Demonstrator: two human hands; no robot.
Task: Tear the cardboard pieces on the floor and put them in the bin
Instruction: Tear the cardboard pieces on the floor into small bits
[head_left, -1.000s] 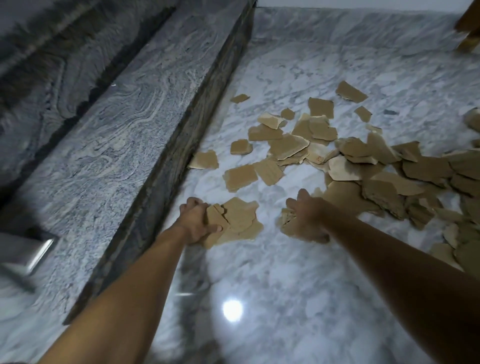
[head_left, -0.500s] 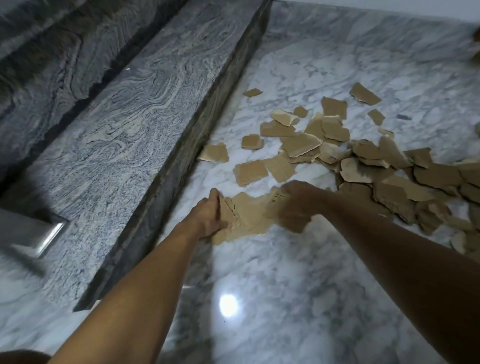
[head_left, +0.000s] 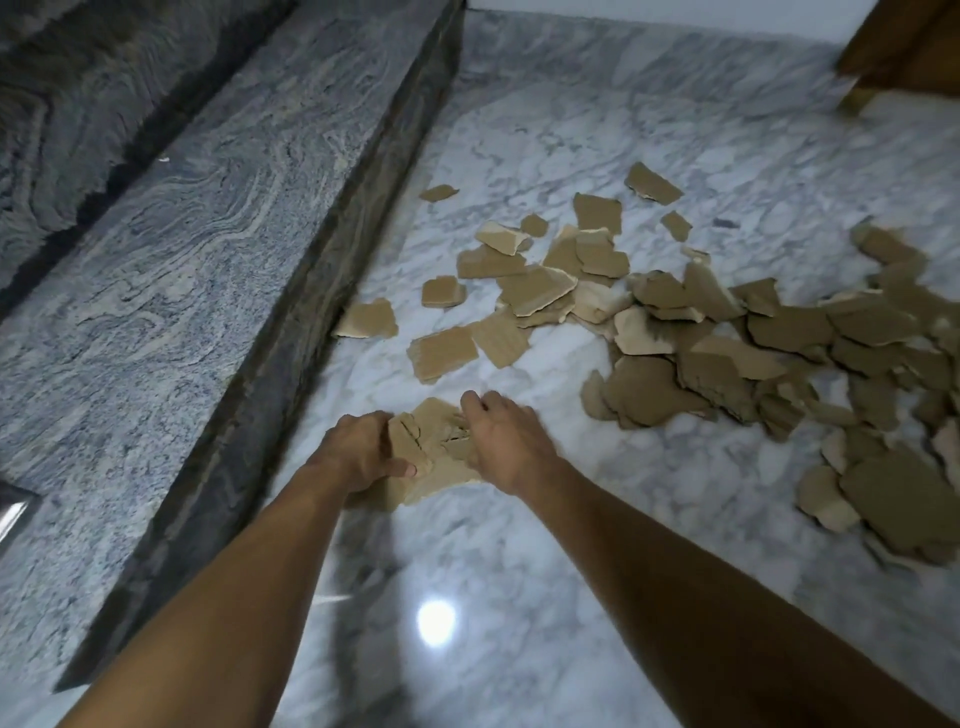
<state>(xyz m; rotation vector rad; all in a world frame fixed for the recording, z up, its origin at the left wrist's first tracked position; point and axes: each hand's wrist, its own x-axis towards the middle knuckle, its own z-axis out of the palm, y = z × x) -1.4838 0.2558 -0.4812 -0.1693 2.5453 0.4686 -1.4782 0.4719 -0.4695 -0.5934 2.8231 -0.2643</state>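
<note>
A small stack of torn brown cardboard pieces (head_left: 422, 457) lies on the white marble floor between my hands. My left hand (head_left: 358, 449) grips its left side, thumb on top. My right hand (head_left: 501, 441) presses against its right side with curled fingers. Several more torn cardboard pieces (head_left: 530, 288) lie scattered further out, and a thicker heap of cardboard (head_left: 810, 358) spreads to the right. No bin is in view.
A raised grey granite step (head_left: 171, 249) runs along the left with a dark vertical edge (head_left: 291, 353). A wooden furniture corner (head_left: 914, 47) stands at the top right. A metal object (head_left: 13, 512) shows at the left edge. A light glare marks the glossy floor (head_left: 436, 621).
My right hand has carried its pieces leftwards and brought them against the stack in my left hand. The view has shifted slightly.
</note>
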